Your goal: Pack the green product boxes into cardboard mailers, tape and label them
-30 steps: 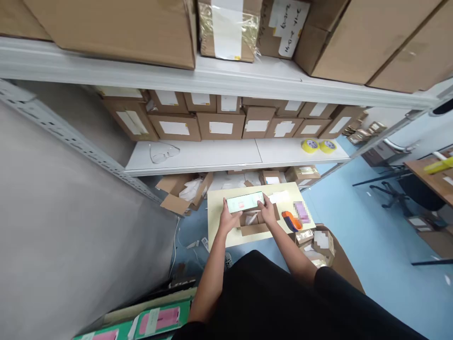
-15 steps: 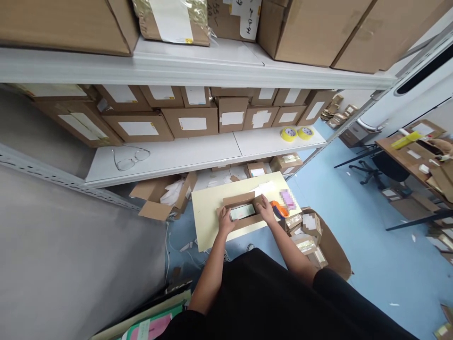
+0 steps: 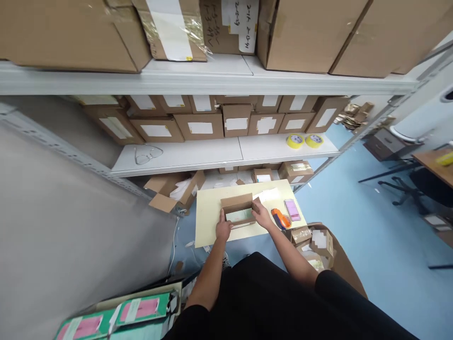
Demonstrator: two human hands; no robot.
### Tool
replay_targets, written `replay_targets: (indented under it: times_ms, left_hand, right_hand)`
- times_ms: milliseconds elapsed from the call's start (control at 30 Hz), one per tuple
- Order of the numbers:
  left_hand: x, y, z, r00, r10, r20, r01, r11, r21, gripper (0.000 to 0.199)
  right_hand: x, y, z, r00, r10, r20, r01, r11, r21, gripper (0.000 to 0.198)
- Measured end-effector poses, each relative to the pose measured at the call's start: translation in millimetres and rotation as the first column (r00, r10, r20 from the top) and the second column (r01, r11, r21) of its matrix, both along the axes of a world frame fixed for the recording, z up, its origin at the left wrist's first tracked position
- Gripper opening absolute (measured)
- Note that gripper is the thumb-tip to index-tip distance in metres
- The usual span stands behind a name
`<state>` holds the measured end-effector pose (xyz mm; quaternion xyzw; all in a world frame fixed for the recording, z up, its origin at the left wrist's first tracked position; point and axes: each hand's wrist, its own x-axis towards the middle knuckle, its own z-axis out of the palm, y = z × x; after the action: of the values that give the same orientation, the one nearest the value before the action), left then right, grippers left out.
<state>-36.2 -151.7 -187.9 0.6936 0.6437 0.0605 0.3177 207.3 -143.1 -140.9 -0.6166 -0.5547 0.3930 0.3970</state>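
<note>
Plainly, from the head view, we have a small cardboard box (image 3: pixel 237 201) open on the near half of the desk (image 3: pixel 207 219), its far flap standing up. Our left hand (image 3: pixel 223 227) grips its left end, fingers along the side; our right hand (image 3: pixel 262 216) holds its right end, at the corner beside a flap. A pale packet (image 3: pixel 239 216) lies flat inside, between our hands, and neither seems to hold it. To the right sit an orange tape dispenser (image 3: pixel 281 219) and a purple pack (image 3: pixel 292 210); white paper (image 3: pixel 268 194) lies just beyond the box.

We judge the box light, its walls springy rather than rigid, so squeezing hard at the middle could bow them. Both ends, low and near the corners, look the best hold; the flaps would likely bend. The packet looks smooth and perhaps slippery, its contents maybe fragile; we'd pinch it by its short edges.
</note>
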Motion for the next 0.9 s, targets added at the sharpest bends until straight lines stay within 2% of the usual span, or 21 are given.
replay_targets:
  times_ms: [133, 267, 333, 433, 533, 667, 800, 900]
  left_hand:
    - [12.2, -40.1, 4.6, 0.989, 0.143, 0.041, -0.142, 0.990, -0.013, 0.012]
    - [23.9, -109.5, 7.9, 0.949, 0.306, 0.081, -0.308, 0.951, 0.019, 0.010]
    - [23.7, -147.6, 13.4, 0.922, 0.379, 0.083, -0.382, 0.924, 0.030, 0.010]
    - [13.1, -203.2, 24.5, 0.878, 0.473, 0.075, -0.476, 0.878, 0.044, 0.010]
    - [-3.3, -252.6, 34.1, 0.838, 0.542, 0.070, -0.546, 0.830, 0.111, 0.010]
    - [-20.5, -309.8, 43.7, 0.747, 0.662, 0.058, -0.656, 0.720, 0.229, 0.011]
    - [-34.6, -375.5, 54.6, 0.653, 0.748, 0.119, -0.746, 0.610, 0.268, 0.010]
    - [-46.0, -441.2, 63.0, 0.600, 0.778, 0.184, -0.793, 0.550, 0.261, 0.008]
  right_hand:
    - [2.6, 6.4, 2.0, 0.990, 0.132, 0.058, -0.136, 0.988, 0.074, 0.054]
    - [-11.2, -4.0, -7.9, 0.957, 0.276, 0.087, -0.284, 0.954, 0.099, 0.051]
    - [-22.8, -16.6, -11.4, 0.920, 0.379, 0.097, -0.388, 0.915, 0.114, 0.049]
    - [-45.1, -40.6, -10.7, 0.837, 0.533, 0.122, -0.546, 0.827, 0.131, 0.048]
    - [-73.4, -64.9, -3.8, 0.748, 0.647, 0.148, -0.664, 0.734, 0.146, 0.046]
    - [-116.4, -95.4, 11.2, 0.586, 0.781, 0.217, -0.810, 0.560, 0.174, 0.046]
    - [-167.3, -137.1, 30.0, 0.463, 0.849, 0.253, -0.883, 0.417, 0.217, 0.046]
    - [-216.0, -189.8, 46.0, 0.385, 0.885, 0.263, -0.915, 0.329, 0.233, 0.045]
